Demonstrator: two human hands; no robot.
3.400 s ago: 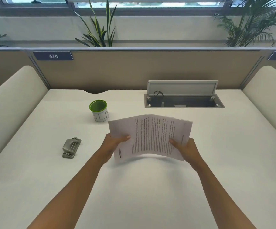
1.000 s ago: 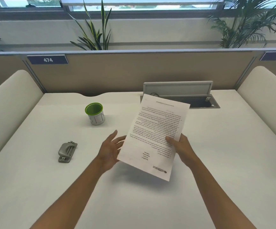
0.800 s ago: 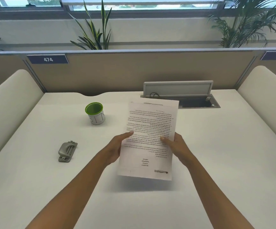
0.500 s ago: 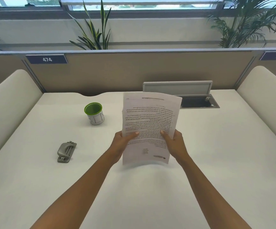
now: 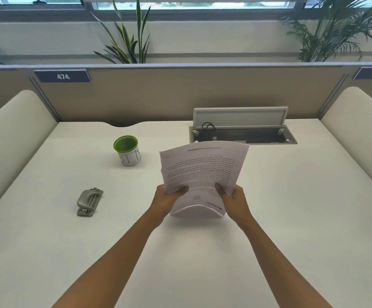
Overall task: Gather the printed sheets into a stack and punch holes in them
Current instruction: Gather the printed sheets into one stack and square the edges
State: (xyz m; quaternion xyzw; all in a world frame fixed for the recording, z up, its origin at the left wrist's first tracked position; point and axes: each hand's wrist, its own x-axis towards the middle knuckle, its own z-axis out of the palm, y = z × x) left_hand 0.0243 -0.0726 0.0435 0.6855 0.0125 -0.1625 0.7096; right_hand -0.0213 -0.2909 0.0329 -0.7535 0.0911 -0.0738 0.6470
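I hold a stack of printed sheets point(image 5: 202, 172) upright over the middle of the white desk, text upside down to me. Its bottom edge rests on the desk and bows toward me. My left hand point(image 5: 166, 200) grips the stack's left side, thumb on the front. My right hand point(image 5: 234, 197) grips the right side the same way. A grey metal hole punch point(image 5: 89, 202) lies flat on the desk to the left, well apart from both hands.
A white cup with a green rim point(image 5: 128, 153) stands behind and left of the sheets. An open cable hatch point(image 5: 242, 132) with a raised lid sits at the back. Padded cream dividers point(image 5: 13, 138) flank the desk point(image 5: 291, 218), with a partition wall behind.
The stack was turned from landscape to portrait, my left hand retook its side, and now its lower edge is down on the desk and bent, with the top tilted back.
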